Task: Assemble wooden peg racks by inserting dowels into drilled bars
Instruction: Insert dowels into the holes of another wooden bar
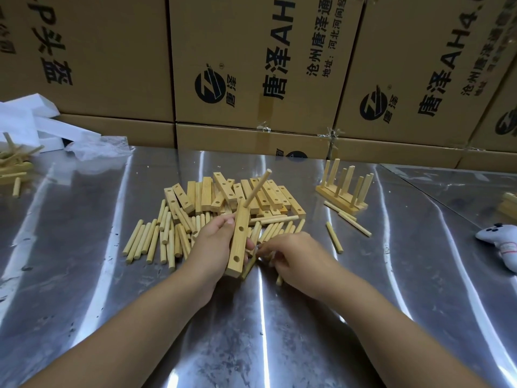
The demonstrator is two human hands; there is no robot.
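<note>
Many loose dowels point(145, 239) lie beside drilled bars point(207, 194).

Shiny steel table point(84, 275) w/ bright light streaks across it. Stacked cardboard boxes point(112, 65), black print, line its back edge. White foam point(42, 127) & clear plastic sheet point(98, 148) at back-left corner.

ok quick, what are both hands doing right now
Left hand: grips the drilled bar, one dowel in it.
Right hand: curled over loose dowels; whether it grips one cannot be told.
</note>
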